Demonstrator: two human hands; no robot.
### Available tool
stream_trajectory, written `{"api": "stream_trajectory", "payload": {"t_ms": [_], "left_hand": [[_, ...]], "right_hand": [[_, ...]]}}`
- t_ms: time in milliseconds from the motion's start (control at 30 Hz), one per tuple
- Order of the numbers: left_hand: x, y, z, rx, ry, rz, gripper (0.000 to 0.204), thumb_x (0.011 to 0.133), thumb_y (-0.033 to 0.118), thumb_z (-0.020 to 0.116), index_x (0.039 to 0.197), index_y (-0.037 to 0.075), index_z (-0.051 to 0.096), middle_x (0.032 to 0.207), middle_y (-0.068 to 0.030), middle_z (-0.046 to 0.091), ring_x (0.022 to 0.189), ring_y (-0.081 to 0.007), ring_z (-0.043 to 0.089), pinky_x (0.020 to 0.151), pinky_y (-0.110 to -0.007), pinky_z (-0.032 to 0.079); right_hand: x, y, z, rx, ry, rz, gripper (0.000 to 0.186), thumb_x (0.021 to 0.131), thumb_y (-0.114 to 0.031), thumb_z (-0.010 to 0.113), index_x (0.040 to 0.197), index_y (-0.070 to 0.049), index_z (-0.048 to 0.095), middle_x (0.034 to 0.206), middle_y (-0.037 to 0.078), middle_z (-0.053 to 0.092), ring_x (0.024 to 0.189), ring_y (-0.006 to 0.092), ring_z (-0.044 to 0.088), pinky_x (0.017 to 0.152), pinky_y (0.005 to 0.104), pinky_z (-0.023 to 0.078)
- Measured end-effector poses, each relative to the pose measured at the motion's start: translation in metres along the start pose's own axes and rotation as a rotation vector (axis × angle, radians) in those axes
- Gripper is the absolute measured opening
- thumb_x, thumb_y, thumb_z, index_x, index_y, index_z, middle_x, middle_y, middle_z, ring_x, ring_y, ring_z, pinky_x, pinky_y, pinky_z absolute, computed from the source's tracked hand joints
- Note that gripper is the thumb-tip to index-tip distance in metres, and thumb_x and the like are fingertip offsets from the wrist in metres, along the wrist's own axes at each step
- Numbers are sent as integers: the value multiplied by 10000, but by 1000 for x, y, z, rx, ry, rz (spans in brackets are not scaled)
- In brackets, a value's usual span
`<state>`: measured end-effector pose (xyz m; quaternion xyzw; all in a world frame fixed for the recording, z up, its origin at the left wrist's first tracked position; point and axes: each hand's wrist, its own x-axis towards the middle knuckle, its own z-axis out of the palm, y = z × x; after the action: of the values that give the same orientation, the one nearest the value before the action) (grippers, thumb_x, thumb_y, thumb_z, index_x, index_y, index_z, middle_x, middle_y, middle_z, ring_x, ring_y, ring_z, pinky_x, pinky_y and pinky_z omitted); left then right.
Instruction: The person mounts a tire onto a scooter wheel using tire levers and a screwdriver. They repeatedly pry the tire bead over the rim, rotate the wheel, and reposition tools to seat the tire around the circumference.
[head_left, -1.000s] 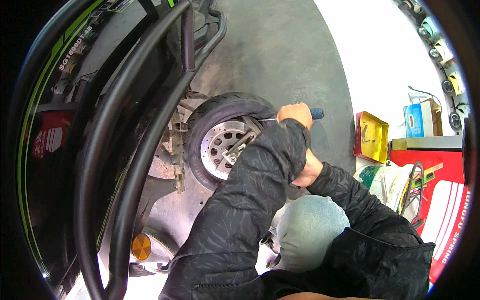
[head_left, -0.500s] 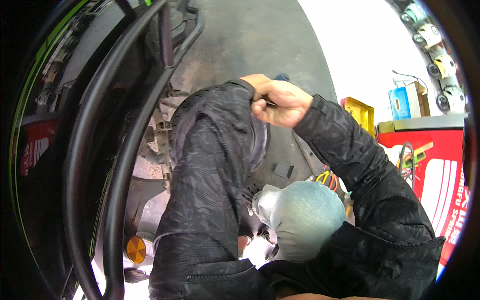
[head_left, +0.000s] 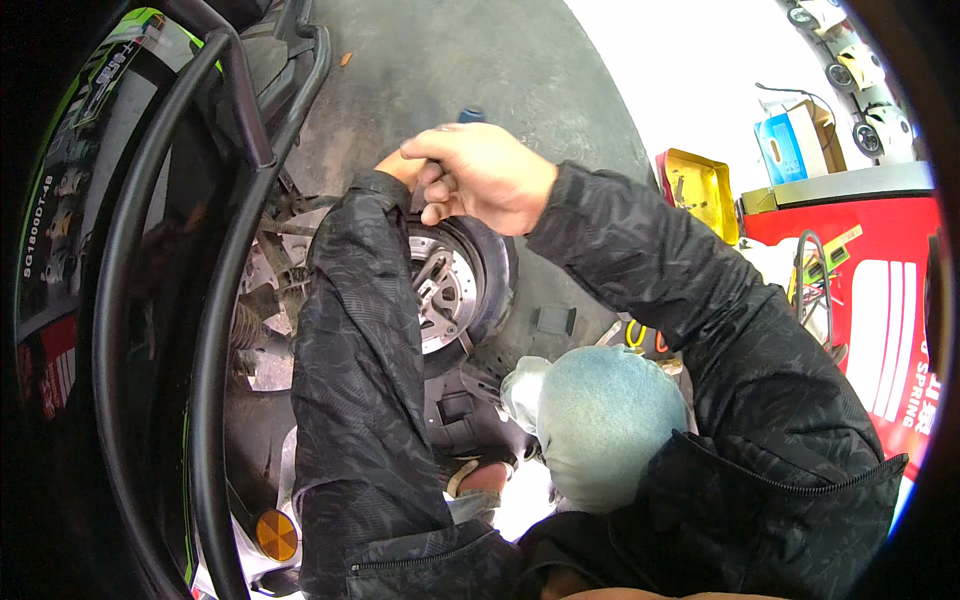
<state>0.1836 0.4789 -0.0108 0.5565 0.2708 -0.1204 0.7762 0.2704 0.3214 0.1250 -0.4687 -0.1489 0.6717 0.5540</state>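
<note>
My right hand (head_left: 490, 180) is curled closed beside the cuff (head_left: 378, 185) of my left sleeve. Whatever its fingers hold, if anything, is hidden. Only a small part of my left hand (head_left: 398, 168) shows past that cuff, and its fingers are out of sight behind the right hand. Both forearms wear dark patterned sleeves. Below the hands is a wheel with a black tyre (head_left: 497, 285) and a slotted metal brake disc (head_left: 458, 300), partly covered by my left sleeve. Neither hand visibly touches the wheel.
A black tube frame (head_left: 205, 330) with an orange reflector (head_left: 275, 535) runs down the left. My knee (head_left: 610, 425) is at lower centre. On the right stand a red cabinet (head_left: 865, 300), a yellow tray (head_left: 697, 190) and a blue-and-white box (head_left: 782, 148). Scissors-like yellow handles (head_left: 635, 332) lie near the knee.
Both hands have shifted left and slightly up in view, staying together at the left cuff. The brake disc, formerly behind my left sleeve, now shows. The view itself has moved a little.
</note>
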Motion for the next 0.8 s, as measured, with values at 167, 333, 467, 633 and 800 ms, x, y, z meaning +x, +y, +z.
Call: {"api": "stream_trajectory", "payload": {"t_ms": [167, 333, 467, 633, 800], "left_hand": [[-13, 3, -5, -28, 83, 39, 387, 1016, 372, 597, 1131, 17, 696, 1032, -105, 742, 832, -223, 717, 754, -350, 575], [-15, -2, 3, -203, 226, 142, 381, 1036, 326, 581, 1152, -26, 667, 833, -84, 669, 802, -257, 743, 698, -354, 595], [-26, -12, 17, -58, 306, 261, 518, 1069, 465, 527, 1118, -28, 677, 849, -103, 665, 774, -214, 707, 736, -340, 573], [-36, -7, 29, 32, 378, 319, 556, 1077, 499, 475, 1089, -21, 672, 793, -73, 603, 715, -176, 561, 735, -322, 523], [-32, -4, 37, 3, 610, 318, 632, 1094, 489, 394, 1031, -26, 754, 866, -109, 690, 798, -228, 625, 776, -396, 521]], "right_hand": [[39, 12, -7, -1425, 480, -838, 559, 1059, -520, 530, 1014, 9, 703, 683, 199, 684, 658, 403, 697, 629, 483, 564], [74, 11, -30, -956, 487, -858, 472, 1058, -468, 549, 1048, -18, 690, 894, 189, 738, 875, 428, 717, 787, 472, 570], [69, 22, -37, -957, 506, -841, 408, 1039, -426, 601, 999, -28, 682, 963, 173, 721, 894, 395, 704, 765, 463, 553], [64, 10, -35, -1303, 581, -1342, 385, 1022, -402, 636, 903, -41, 690, 870, 132, 691, 809, 357, 686, 714, 463, 536], [62, 4, -29, -1512, 630, -823, 427, 1044, -449, 577, 923, -52, 678, 767, 144, 732, 720, 375, 722, 668, 478, 564]]}}
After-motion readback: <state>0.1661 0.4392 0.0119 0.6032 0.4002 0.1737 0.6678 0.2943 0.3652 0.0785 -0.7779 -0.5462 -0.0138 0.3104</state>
